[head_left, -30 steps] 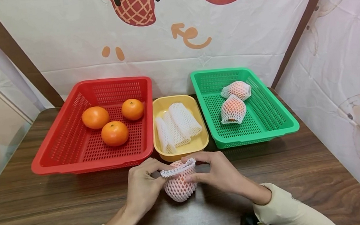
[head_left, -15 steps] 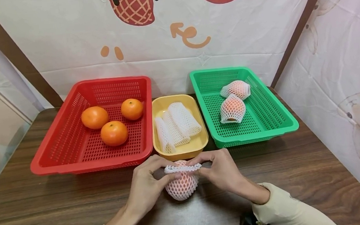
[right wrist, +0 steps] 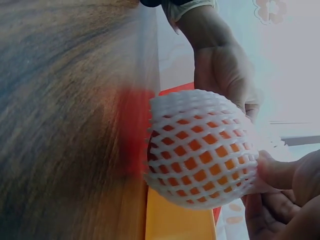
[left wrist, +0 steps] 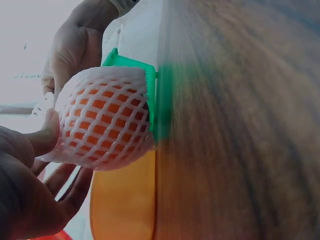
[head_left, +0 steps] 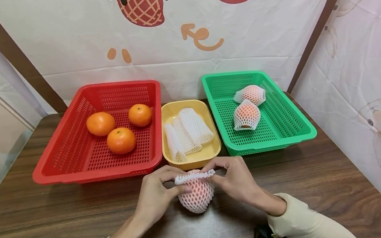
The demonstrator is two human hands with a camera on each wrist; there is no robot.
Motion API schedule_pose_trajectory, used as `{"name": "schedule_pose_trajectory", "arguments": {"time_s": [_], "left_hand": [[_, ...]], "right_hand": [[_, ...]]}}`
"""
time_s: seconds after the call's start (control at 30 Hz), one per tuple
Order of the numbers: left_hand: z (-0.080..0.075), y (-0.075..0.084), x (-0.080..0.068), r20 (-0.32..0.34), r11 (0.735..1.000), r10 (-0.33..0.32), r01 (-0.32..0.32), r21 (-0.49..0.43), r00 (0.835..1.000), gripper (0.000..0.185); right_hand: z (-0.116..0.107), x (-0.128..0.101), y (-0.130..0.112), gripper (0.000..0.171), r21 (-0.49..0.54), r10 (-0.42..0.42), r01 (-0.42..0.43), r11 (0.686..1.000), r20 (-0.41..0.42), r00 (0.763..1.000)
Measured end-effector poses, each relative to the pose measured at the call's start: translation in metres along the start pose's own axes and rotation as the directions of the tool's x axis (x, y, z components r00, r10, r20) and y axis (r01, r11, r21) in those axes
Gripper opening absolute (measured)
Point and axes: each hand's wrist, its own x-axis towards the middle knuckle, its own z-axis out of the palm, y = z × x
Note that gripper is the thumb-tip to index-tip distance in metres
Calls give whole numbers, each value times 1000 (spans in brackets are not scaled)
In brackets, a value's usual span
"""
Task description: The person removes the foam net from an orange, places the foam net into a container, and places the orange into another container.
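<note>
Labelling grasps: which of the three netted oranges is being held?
The netted orange between left hand and right hand, in front of the yellow tray; both pinch its net. The other two netted oranges lie in the green basket, untouched.

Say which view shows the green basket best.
The head view shows the green basket with its full rim and two netted fruits inside. The left wrist view shows only part, behind the held fruit; the right wrist view, none.
</note>
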Motion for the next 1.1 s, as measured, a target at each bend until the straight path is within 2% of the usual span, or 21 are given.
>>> {"name": "schedule_pose_trajectory", "arguments": {"time_s": [0.13,0.23,0.37,0.53,0.7,0.8,0.93,1.0,1.1], "left_hand": [[0,0,-1,-49,1000,16,-15,15,999,20],[0,-1,-2,-79,998,47,-44,42,996,21],[0,-1,-3,-113,993,109,-103,60,988,21],[0,-1,-5,-146,983,181,-177,41,973,31],[1,-1,-7,-147,977,211,-211,18,966,46],[2,-1,-6,-106,985,169,-171,-5,980,40],[3,-2,-3,-13,997,68,-69,-24,998,27],[2,-2,-2,31,999,24,-23,-33,999,31],[2,-2,-2,64,1000,-9,11,-29,998,32]], "right_hand": [[0,2,2,13,48,26,-29,998,71,997],[0,3,2,23,74,38,-48,996,132,990],[3,2,3,38,53,41,-52,997,188,981],[4,1,2,30,101,48,-70,992,213,976],[5,0,0,23,110,41,-60,992,169,985],[5,-1,0,23,73,20,-28,997,108,994],[5,-2,0,27,22,-3,2,1000,16,1000],[6,-2,1,26,11,-21,21,1000,-21,1000],[6,-2,2,24,4,-59,60,998,-63,996]]}}
